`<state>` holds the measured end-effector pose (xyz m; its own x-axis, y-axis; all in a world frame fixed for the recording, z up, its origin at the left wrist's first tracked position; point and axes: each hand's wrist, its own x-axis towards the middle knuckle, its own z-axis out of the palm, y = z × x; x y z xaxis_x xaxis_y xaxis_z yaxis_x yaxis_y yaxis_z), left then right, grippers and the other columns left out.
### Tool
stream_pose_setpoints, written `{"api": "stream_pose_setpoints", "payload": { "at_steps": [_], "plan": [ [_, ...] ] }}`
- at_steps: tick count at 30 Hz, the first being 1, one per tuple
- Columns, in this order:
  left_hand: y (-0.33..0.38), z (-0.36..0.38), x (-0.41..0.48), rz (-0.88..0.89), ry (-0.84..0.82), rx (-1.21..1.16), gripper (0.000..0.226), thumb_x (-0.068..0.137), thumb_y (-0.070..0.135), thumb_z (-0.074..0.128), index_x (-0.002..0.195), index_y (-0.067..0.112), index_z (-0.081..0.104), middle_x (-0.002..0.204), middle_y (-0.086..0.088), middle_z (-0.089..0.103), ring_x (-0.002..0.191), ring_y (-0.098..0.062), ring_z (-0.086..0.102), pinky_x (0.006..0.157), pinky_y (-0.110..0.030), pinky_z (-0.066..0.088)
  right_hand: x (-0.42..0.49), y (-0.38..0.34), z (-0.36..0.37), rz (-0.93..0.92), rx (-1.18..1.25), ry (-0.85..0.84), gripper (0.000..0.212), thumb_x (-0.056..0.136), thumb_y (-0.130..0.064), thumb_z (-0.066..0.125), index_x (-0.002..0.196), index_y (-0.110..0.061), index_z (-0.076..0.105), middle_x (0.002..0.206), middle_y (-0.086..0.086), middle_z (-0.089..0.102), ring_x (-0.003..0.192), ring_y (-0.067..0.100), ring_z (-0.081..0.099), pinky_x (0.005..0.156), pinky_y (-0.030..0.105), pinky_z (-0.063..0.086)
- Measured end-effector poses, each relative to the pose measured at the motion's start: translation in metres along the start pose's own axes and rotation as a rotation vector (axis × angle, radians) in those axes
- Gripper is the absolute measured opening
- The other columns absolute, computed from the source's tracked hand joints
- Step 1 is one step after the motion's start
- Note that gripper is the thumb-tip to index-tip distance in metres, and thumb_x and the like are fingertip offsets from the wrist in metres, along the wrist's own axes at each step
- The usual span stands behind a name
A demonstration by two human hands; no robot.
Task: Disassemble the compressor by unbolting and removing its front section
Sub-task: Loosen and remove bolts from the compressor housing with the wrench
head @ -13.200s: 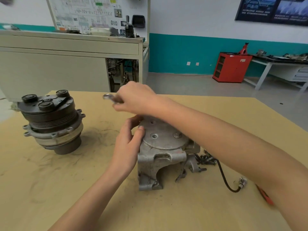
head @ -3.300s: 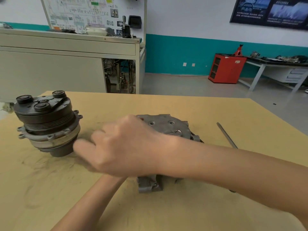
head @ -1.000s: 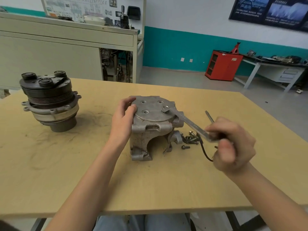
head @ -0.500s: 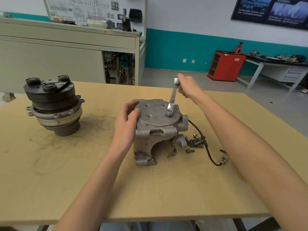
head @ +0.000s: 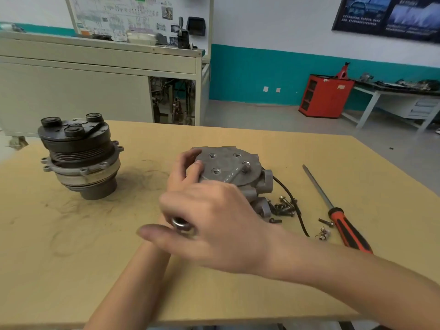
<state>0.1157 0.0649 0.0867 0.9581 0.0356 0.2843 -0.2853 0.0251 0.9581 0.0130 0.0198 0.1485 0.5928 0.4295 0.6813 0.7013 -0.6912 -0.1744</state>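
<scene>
A grey aluminium compressor housing (head: 234,171) stands on the wooden table (head: 238,291), flat face up, with several empty bolt holes. One bolt (head: 246,166) still sits in that face, and a silver wrench (head: 232,175) is seated on it. My right hand (head: 214,228) grips the wrench's near ring end, in front of the housing and covering its lower part. My left hand (head: 184,170) holds the housing's left rim, thumb on the top face. The black pulley and clutch section (head: 79,154) stands apart at the left.
Several loose bolts (head: 283,207) and a black cable (head: 294,206) lie right of the housing. A red-handled screwdriver (head: 338,214) lies further right, with a small bolt (head: 326,222) beside it. A grey cabinet (head: 95,77) stands behind the table.
My right hand has swung the wrench handle from the far side of the housing round to the near side, toward me. The left hand keeps its hold on the housing rim.
</scene>
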Motion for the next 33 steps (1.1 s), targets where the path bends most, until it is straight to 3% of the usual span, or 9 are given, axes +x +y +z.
{"api": "stream_pose_setpoints", "payload": {
  "at_steps": [2, 4, 8, 12, 18, 22, 29, 31, 33],
  "plan": [
    [-0.001, -0.007, 0.0, -0.043, -0.167, -0.076, 0.035, 0.086, 0.029, 0.05, 0.118, 0.021, 0.059, 0.116, -0.003, 0.064, 0.11, -0.021, 0.058, 0.097, -0.033, 0.046, -0.042, 0.009, -0.02, -0.072, 0.086, 0.192, 0.04, 0.095, -0.024, 0.049, 0.058, -0.013, 0.04, 0.057, 0.0, 0.027, 0.06, 0.016, 0.025, 0.062, 0.03, 0.032],
    [-0.002, -0.01, 0.003, -0.027, -0.182, -0.067, 0.03, 0.091, 0.027, 0.049, 0.12, 0.024, 0.058, 0.122, -0.001, 0.06, 0.12, -0.022, 0.055, 0.104, -0.047, 0.043, -0.075, 0.029, -0.039, -0.002, 0.227, 0.33, 0.04, 0.094, -0.017, 0.044, 0.055, -0.012, 0.038, 0.053, 0.002, 0.033, 0.052, 0.018, 0.034, 0.068, 0.033, 0.035],
    [-0.001, -0.008, 0.005, -0.054, -0.162, -0.069, 0.025, 0.099, 0.017, 0.046, 0.12, 0.025, 0.058, 0.117, 0.005, 0.059, 0.117, -0.021, 0.056, 0.102, -0.049, 0.045, -0.106, 0.068, -0.071, 0.309, 0.683, 0.495, 0.031, 0.081, -0.01, 0.032, 0.052, -0.017, 0.042, 0.048, 0.002, 0.05, 0.057, 0.025, 0.055, 0.082, 0.033, 0.042],
    [0.001, -0.008, 0.004, -0.057, -0.163, -0.078, 0.027, 0.1, 0.016, 0.045, 0.123, 0.022, 0.057, 0.115, 0.005, 0.059, 0.114, -0.021, 0.057, 0.098, -0.044, 0.047, -0.102, 0.101, -0.083, 0.485, 1.088, 0.652, 0.046, 0.089, -0.015, 0.026, 0.049, -0.021, 0.049, 0.043, -0.002, 0.044, 0.051, 0.017, 0.05, 0.076, 0.023, 0.049],
    [0.002, -0.008, 0.004, -0.066, -0.161, -0.074, 0.025, 0.1, 0.016, 0.045, 0.12, 0.025, 0.057, 0.118, 0.002, 0.059, 0.116, -0.022, 0.056, 0.102, -0.049, 0.045, -0.074, 0.157, -0.081, 0.704, 1.416, 0.856, 0.039, 0.094, -0.028, 0.035, 0.063, -0.016, 0.055, 0.042, -0.003, 0.034, 0.044, 0.012, 0.04, 0.075, 0.031, 0.049],
    [0.003, -0.007, 0.004, -0.066, -0.169, -0.087, 0.025, 0.1, 0.016, 0.045, 0.119, 0.026, 0.057, 0.118, 0.0, 0.059, 0.115, -0.022, 0.057, 0.101, -0.048, 0.046, -0.045, 0.189, -0.073, 0.849, 1.455, 0.83, 0.031, 0.099, -0.026, 0.035, 0.076, -0.014, 0.052, 0.041, -0.005, 0.035, 0.041, 0.01, 0.041, 0.067, 0.027, 0.047],
    [0.0, -0.008, 0.005, -0.053, -0.172, -0.083, 0.026, 0.1, 0.017, 0.045, 0.121, 0.026, 0.057, 0.113, 0.011, 0.059, 0.104, -0.006, 0.059, 0.085, -0.027, 0.051, 0.026, 0.226, -0.045, 1.211, 1.274, 0.579, 0.032, 0.099, -0.02, 0.035, 0.068, -0.014, 0.041, 0.04, -0.005, 0.033, 0.032, 0.01, 0.036, 0.053, 0.026, 0.042],
    [0.0, -0.009, 0.005, -0.057, -0.168, -0.072, 0.026, 0.1, 0.018, 0.046, 0.121, 0.027, 0.057, 0.118, 0.007, 0.059, 0.111, -0.013, 0.058, 0.094, -0.036, 0.05, 0.047, 0.226, -0.033, 1.254, 1.024, 0.444, 0.03, 0.099, -0.018, 0.034, 0.07, -0.012, 0.042, 0.046, -0.001, 0.039, 0.035, 0.013, 0.04, 0.053, 0.027, 0.044],
    [0.0, -0.009, 0.004, -0.06, -0.17, -0.075, 0.026, 0.1, 0.018, 0.046, 0.122, 0.026, 0.057, 0.123, 0.003, 0.058, 0.117, -0.018, 0.056, 0.1, -0.044, 0.047, 0.068, 0.225, -0.02, 1.167, 0.508, 0.254, 0.03, 0.099, -0.017, 0.032, 0.073, -0.01, 0.046, 0.061, 0.006, 0.047, 0.049, 0.017, 0.047, 0.057, 0.03, 0.048]
  ]
}}
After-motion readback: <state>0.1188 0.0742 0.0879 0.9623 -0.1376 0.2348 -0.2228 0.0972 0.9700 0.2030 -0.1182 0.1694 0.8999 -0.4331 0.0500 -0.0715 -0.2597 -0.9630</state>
